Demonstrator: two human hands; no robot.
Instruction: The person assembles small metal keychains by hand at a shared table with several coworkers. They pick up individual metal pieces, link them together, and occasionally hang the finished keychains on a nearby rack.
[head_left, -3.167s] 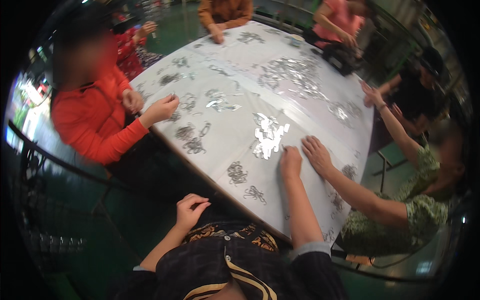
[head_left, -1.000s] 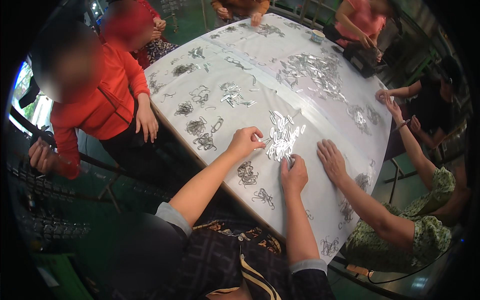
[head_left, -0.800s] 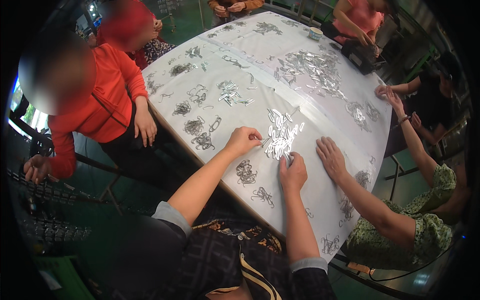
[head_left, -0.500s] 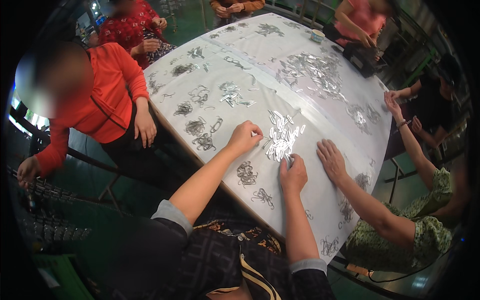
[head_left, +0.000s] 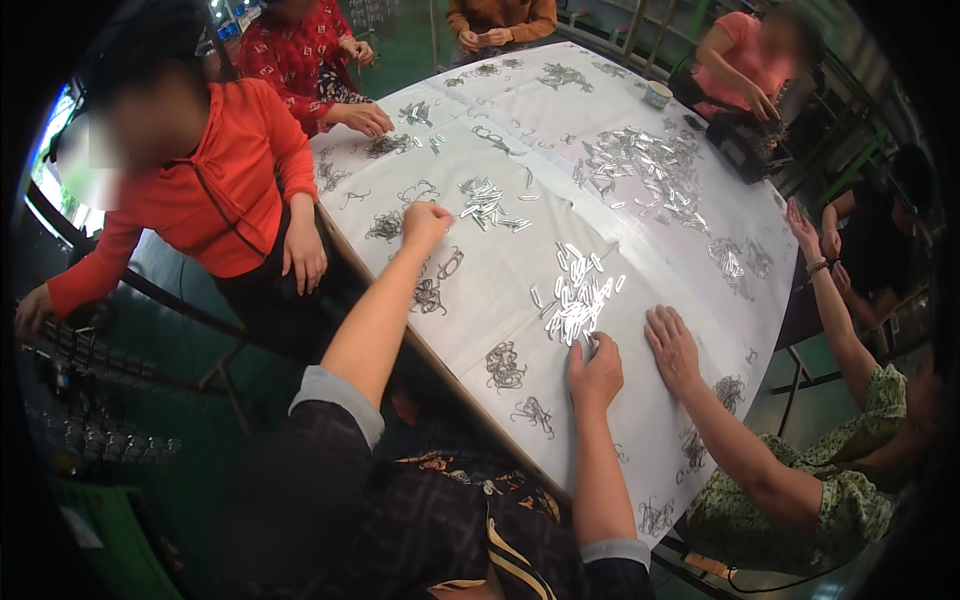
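Note:
My left hand [head_left: 427, 226] is over the left side of the table, its fingers closed; what they hold, if anything, is too small to make out. Around it lie dark bent wire hooks [head_left: 385, 226], and more of them [head_left: 428, 296] show beside my forearm. My right hand [head_left: 597, 370] rests at the near edge of a heap of shiny elongated metal links [head_left: 580, 305], thumb and fingers curled together. Whatever is between its fingertips is hidden. Closer to the table's near edge are two more piles of wire hooks, a larger one [head_left: 506, 366] and a smaller one [head_left: 535, 415].
A co-worker's flat hand [head_left: 672, 350] lies on the white-covered table [head_left: 640, 440] just right of my right hand. Other link piles [head_left: 645, 170] spread across the far half. A small tub [head_left: 658, 95] and a black box [head_left: 738, 145] stand far right. Several co-workers surround the table.
My left hand has moved from the link heap to the far left, by the hooks. My right hand stays at the heap. The red-patterned co-worker's hand now reaches onto the table.

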